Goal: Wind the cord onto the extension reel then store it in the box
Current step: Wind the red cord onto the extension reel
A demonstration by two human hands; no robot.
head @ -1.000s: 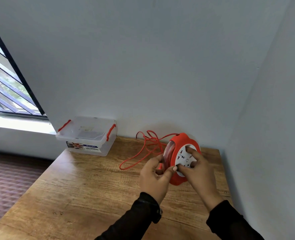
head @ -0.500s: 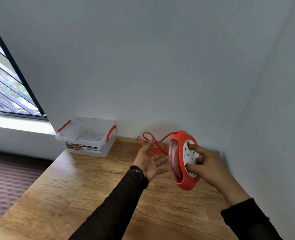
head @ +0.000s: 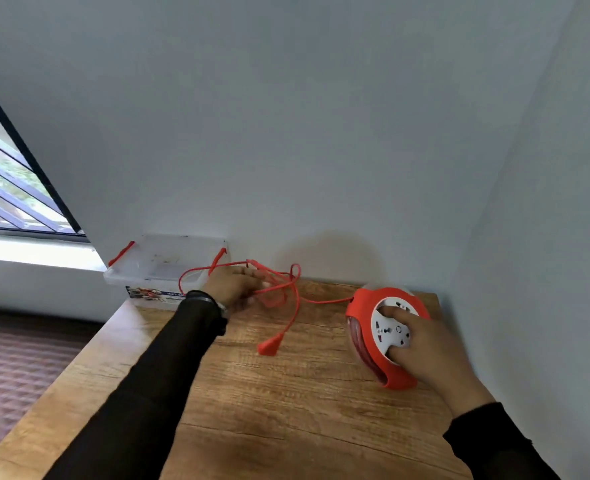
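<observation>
A red extension reel [head: 363, 317] with a white socket face stands tilted on its edge at the right of the wooden table [head: 286, 410]. My right hand [head: 425, 355] grips it by the socket face. The loose red cord [head: 295, 296] runs from the reel leftward in tangled loops, and its red plug [head: 270, 346] hangs down just above the table. My left hand [head: 234, 285] is closed on a bunch of the cord loops near the back of the table. A clear plastic box [head: 155, 271] with red latches sits at the table's back left corner, its lid on.
Grey walls close the table in at the back and on the right. A window with dark bars [head: 6, 188] lies at the left above a white sill. Patterned brown flooring [head: 13, 368] shows left of the table's edge.
My left hand has reached forward and left and closed on the loose cord, lifting the loops. My right hand has moved the reel to the right and lower, toward the table.
</observation>
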